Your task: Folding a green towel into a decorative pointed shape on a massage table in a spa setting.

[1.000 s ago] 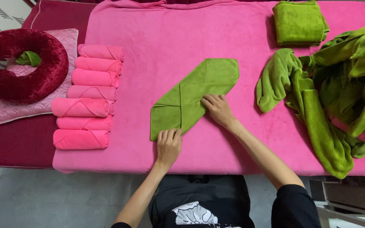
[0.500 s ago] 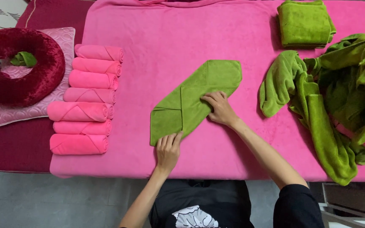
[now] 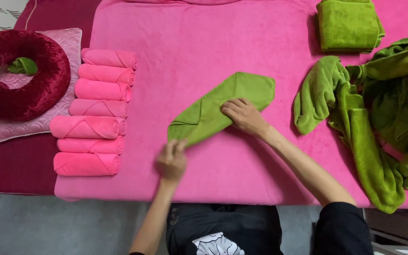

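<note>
A green towel (image 3: 213, 106), folded into a long pointed strip, lies diagonally on the pink-covered table (image 3: 204, 42). My right hand (image 3: 242, 114) presses flat on its middle. My left hand (image 3: 172, 159) is blurred at the strip's lower left end, its fingers pinching the green edge there.
Several rolled pink towels (image 3: 97, 111) are lined up at the left. A dark red neck pillow (image 3: 29, 75) rests on a pale pink cushion (image 3: 5, 127) further left. A folded green towel (image 3: 348, 23) sits at the top right, above a loose heap of green towels (image 3: 383, 108).
My left hand has moved up from the table's near edge to the strip's lower end and taken hold of it. The right hand stays pressed on the middle.
</note>
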